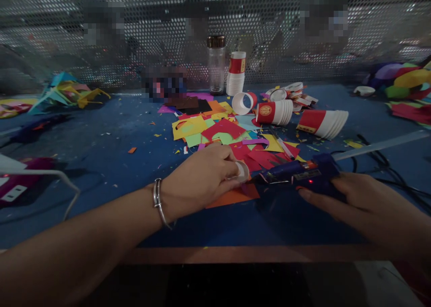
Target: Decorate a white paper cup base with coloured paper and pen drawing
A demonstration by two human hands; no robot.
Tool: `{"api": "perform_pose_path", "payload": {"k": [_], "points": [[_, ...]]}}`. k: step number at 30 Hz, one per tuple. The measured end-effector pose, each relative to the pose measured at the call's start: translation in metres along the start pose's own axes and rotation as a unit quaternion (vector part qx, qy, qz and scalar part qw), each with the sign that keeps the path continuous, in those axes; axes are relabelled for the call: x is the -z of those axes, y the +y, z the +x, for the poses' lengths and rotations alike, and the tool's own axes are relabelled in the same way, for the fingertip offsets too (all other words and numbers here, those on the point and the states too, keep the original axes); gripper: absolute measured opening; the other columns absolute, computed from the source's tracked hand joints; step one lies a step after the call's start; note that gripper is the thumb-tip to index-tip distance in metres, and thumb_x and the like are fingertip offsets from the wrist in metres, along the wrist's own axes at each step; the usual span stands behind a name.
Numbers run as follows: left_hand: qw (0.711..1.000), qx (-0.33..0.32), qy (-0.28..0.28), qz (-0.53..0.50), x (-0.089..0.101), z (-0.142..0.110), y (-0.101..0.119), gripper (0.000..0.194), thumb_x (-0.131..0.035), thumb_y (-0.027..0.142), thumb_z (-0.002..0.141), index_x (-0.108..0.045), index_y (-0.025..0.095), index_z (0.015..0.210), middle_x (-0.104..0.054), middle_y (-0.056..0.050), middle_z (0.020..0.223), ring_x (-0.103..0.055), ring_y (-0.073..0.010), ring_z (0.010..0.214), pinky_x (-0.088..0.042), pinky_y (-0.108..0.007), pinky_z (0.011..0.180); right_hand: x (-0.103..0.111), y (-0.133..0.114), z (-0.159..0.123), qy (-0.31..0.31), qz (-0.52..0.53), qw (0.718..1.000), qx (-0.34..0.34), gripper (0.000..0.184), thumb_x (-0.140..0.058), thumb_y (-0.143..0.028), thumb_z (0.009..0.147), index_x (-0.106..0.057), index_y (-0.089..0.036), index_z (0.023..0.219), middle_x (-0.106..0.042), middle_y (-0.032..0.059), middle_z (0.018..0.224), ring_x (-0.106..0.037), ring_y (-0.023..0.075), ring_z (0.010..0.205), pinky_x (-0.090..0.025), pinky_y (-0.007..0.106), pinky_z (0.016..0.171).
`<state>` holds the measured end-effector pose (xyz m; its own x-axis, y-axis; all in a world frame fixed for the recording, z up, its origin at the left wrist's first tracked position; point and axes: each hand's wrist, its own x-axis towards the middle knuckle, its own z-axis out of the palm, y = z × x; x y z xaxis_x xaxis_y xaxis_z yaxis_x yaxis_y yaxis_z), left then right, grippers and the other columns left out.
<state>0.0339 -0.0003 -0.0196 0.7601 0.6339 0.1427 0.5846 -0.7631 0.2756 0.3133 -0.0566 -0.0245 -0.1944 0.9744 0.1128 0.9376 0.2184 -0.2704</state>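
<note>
My left hand (210,174), with a silver bangle at the wrist, is closed on a small white round piece (241,172), which looks like the bottom of a paper cup. It is held just over an orange paper sheet (235,197) near the table's front. My right hand (350,199) grips a blue hot glue gun (308,174) with a small red light lit. The gun's nozzle points left and reaches the white piece's edge; whether they touch I cannot tell. A clear glue stick (380,145) sticks out of the gun's back.
Coloured paper scraps (224,129) lie heaped beyond my hands, with a pen (285,147) among them. Stacked red-and-white paper cups (274,112) and a clear bottle (216,69) stand or lie behind. A power strip (20,186) is at left, black cables (397,177) at right.
</note>
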Motion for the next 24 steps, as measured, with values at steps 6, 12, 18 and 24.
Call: {"api": "perform_pose_path", "payload": {"k": [6,12,18,24], "points": [[1.0,0.008,-0.01,0.012,-0.001,0.0,0.001,0.026,-0.057,0.034,0.099,-0.077,0.018,0.096,-0.066,-0.008,0.1,-0.057,-0.0203,0.094,-0.045,-0.033,0.084,0.005,-0.013,0.0,-0.027,0.024,0.999,-0.009,0.071,-0.027,-0.089,0.08,-0.046,-0.03,0.046,-0.057,0.0076,0.047,-0.055,0.0245,0.044,-0.041,0.04,0.048],[1.0,-0.002,-0.003,0.019,0.0,-0.001,0.001,0.027,-0.056,0.033,0.1,-0.077,0.018,0.095,-0.066,-0.008,0.1,-0.057,-0.02,0.093,-0.046,-0.033,0.082,0.009,-0.013,-0.005,0.003,0.041,0.999,-0.031,0.077,-0.03,-0.098,0.071,-0.044,-0.03,0.036,-0.045,0.0041,0.035,-0.041,0.0179,0.033,-0.033,0.037,0.038],[1.0,-0.007,0.005,0.011,-0.001,-0.004,-0.001,0.028,-0.056,0.035,0.099,-0.077,0.018,0.095,-0.066,-0.008,0.099,-0.058,-0.0207,0.095,-0.047,-0.034,0.086,0.013,-0.015,-0.008,0.024,0.039,0.993,-0.112,0.084,-0.026,-0.106,0.056,-0.049,-0.029,0.032,-0.051,0.0078,0.035,-0.046,0.0209,0.033,-0.035,0.038,0.039],[0.999,-0.011,0.037,-0.003,-0.005,-0.006,-0.003,0.029,-0.055,0.038,0.1,-0.073,0.016,0.094,-0.066,-0.007,0.097,-0.057,-0.0206,0.093,-0.046,-0.033,0.084,0.015,0.0,-0.011,0.011,0.088,0.99,-0.112,0.077,-0.043,-0.094,0.071,-0.052,-0.027,0.034,-0.049,0.0038,0.037,-0.046,0.0185,0.036,-0.038,0.036,0.045]]}}
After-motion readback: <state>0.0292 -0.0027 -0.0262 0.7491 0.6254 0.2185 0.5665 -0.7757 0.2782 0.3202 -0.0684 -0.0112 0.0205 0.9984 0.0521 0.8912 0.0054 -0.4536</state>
